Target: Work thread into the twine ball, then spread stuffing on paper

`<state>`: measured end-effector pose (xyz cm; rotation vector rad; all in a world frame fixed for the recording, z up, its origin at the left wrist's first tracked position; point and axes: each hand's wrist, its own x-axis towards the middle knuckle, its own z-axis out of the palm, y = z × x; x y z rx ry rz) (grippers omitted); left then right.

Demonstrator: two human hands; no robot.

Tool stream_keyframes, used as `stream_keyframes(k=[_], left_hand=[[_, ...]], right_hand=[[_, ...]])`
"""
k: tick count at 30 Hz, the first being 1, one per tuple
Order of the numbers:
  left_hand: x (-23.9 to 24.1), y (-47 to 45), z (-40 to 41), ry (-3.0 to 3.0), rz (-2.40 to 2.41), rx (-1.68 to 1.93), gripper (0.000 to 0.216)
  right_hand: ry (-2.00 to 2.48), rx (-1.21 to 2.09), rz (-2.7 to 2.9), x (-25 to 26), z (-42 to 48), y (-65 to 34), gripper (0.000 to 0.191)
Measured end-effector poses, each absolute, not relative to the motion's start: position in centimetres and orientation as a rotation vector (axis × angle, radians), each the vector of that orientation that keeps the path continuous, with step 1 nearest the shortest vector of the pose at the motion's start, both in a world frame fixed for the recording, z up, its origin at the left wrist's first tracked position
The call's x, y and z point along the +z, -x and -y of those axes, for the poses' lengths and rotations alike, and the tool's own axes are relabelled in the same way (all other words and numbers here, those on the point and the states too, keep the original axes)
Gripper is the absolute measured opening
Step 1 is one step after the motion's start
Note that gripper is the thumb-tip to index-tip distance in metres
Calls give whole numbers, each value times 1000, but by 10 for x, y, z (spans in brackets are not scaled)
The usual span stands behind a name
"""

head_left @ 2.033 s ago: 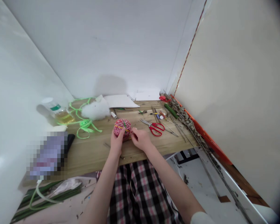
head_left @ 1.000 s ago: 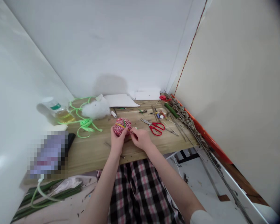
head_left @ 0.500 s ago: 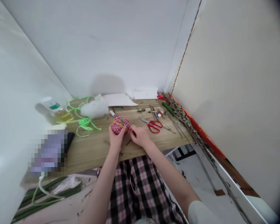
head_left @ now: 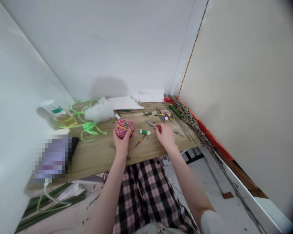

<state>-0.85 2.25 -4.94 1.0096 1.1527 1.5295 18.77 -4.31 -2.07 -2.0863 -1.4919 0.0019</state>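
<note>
From my end: left hand (head_left: pixel 122 145) has its fingers wrapped around the red-and-white yarn ball (head_left: pixel 122 128), over the middle of the desk (head_left: pixel 95 159), thumb on the near side, likely to steady it and its yellow and green strands; can't tell if it rests on the wood. Right hand (head_left: pixel 167 136) is on the red handles of the scissors (head_left: pixel 150 123), covering most of them; can't tell if those fingers are closed. Blades point away and left, seemingly parked within easy reach. Green-and-white piece (head_left: pixel 145 132) lies between the hands, a thin stick (head_left: pixel 140 141) just nearer me.
</note>
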Motion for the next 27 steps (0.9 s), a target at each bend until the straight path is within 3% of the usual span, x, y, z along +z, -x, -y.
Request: stream_keyframes(k=[14,27], left_hand=[[-48,10,-22,-946,-1093,1482,68],[-39,9,-18,-838,-1083,1425,71]], right_hand=[[2502,-104,1606,-19,46,-206,27],[2493,-96,1664,-3,60,-217,25]])
